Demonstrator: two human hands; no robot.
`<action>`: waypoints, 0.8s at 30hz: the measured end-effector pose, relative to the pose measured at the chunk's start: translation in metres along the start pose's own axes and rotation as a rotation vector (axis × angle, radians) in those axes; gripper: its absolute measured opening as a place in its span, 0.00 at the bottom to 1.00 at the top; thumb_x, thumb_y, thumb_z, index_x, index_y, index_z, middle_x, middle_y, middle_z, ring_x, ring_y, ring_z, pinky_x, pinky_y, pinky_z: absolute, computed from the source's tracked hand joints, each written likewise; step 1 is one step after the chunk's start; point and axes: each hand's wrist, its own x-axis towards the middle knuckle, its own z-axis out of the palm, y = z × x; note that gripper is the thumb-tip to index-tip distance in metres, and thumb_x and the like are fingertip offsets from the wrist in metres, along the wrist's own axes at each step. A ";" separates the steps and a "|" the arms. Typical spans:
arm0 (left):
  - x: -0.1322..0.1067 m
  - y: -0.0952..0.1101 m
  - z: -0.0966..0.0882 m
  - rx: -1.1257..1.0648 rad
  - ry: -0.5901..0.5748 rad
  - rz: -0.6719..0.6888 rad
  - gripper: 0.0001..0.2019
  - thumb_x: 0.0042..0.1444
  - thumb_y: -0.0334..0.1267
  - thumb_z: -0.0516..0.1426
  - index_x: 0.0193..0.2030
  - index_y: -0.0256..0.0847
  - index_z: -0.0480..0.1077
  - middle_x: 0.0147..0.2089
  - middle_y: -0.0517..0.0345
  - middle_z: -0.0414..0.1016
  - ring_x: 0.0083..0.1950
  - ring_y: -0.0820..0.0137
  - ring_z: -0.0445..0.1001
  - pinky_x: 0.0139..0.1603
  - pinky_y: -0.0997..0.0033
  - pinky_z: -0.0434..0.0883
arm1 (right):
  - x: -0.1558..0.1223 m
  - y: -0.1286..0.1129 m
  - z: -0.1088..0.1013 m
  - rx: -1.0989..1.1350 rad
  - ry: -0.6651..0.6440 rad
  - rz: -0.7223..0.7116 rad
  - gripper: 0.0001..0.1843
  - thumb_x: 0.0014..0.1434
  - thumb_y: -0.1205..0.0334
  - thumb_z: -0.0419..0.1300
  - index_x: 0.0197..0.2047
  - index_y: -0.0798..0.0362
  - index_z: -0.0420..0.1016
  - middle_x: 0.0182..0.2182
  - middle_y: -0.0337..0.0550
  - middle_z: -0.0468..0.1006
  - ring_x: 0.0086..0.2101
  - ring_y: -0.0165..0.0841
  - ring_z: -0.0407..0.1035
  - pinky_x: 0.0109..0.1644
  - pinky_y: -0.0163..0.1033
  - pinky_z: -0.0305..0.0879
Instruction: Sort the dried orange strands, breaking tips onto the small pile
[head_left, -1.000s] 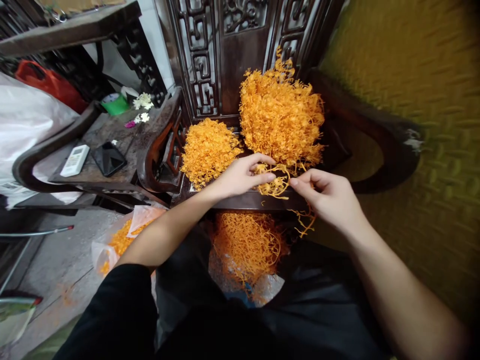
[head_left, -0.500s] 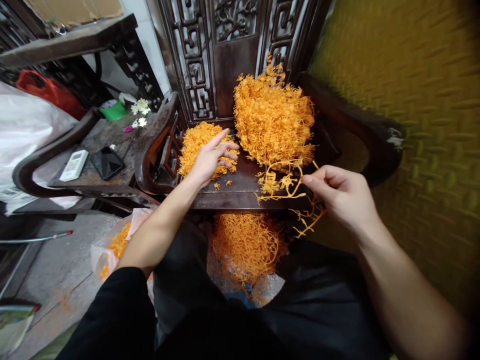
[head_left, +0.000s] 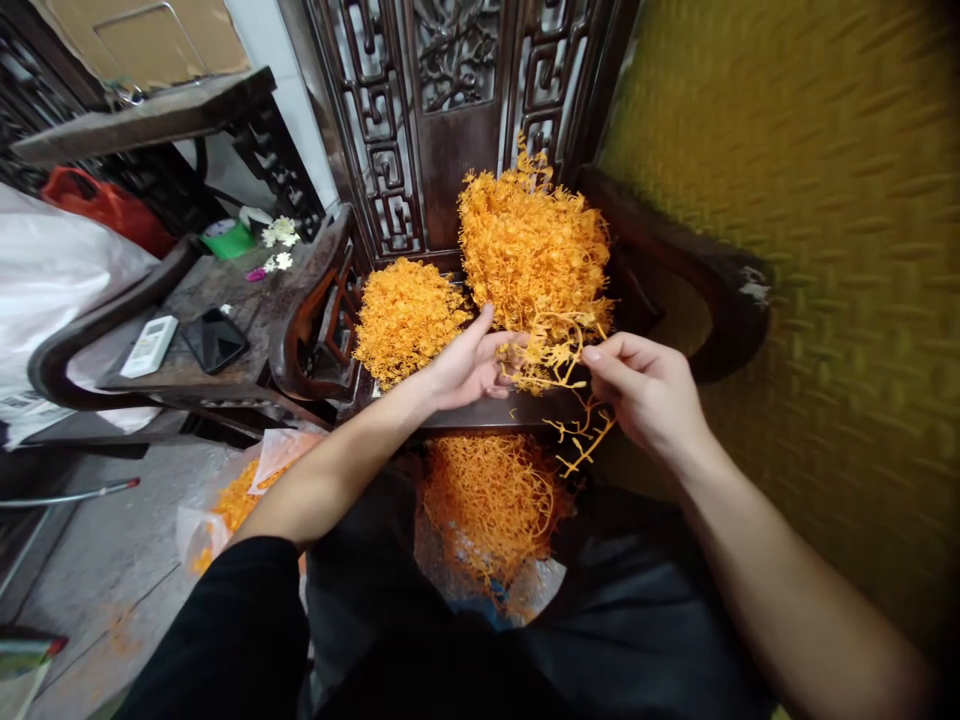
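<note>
Between thumb and fingers, my right hand point(head_left: 637, 385) pinches a branching orange plastic flower sprue point(head_left: 589, 430), some of its runners bare and some bearing small flowers. Reaching in from the left, my left hand point(head_left: 476, 365) has its palm turned up and fingers apart, their tips at the sprue's flowers. A tall heap of orange flower sprays point(head_left: 536, 245) rises behind the hands on the dark wooden chair seat point(head_left: 465, 415). To its left sits a lower pile of loose orange flower pieces point(head_left: 409, 320). Beneath the seat edge lies a tangle of stripped orange stems point(head_left: 491, 500).
Curved chair arms point(head_left: 697, 240) flank the seat. On the left side table are a phone point(head_left: 215, 340), a white remote point(head_left: 150, 346), green tape point(head_left: 227, 238) and small flowers point(head_left: 280, 232). A plastic bag of orange pieces point(head_left: 240, 495) stands on the floor.
My left hand has moved from over the loose pile rightward to the sprue, turning palm up. My right hand has shifted slightly left with the sprue. The view has shifted a little.
</note>
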 end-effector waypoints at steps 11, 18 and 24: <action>-0.004 -0.002 0.007 -0.132 -0.154 0.019 0.23 0.74 0.55 0.47 0.56 0.40 0.73 0.33 0.58 0.72 0.16 0.84 0.54 0.15 0.83 0.49 | 0.008 0.009 0.008 -0.199 -0.016 0.030 0.24 0.54 0.42 0.72 0.26 0.53 0.70 0.19 0.34 0.64 0.21 0.25 0.53 0.24 0.34 0.46; -0.009 0.000 0.009 -0.233 -0.213 -0.070 0.18 0.74 0.53 0.46 0.41 0.42 0.64 0.36 0.52 0.76 0.23 0.74 0.73 0.12 0.83 0.50 | 0.008 0.009 0.010 -0.170 -0.013 0.047 0.25 0.54 0.42 0.72 0.25 0.53 0.70 0.18 0.33 0.63 0.20 0.24 0.51 0.24 0.34 0.44; -0.012 0.000 0.005 -0.273 -0.178 -0.047 0.11 0.73 0.42 0.47 0.42 0.41 0.64 0.36 0.54 0.74 0.21 0.75 0.72 0.12 0.83 0.50 | 0.008 0.006 0.014 -0.117 -0.038 0.057 0.25 0.52 0.42 0.73 0.25 0.53 0.70 0.18 0.33 0.63 0.20 0.24 0.52 0.23 0.34 0.44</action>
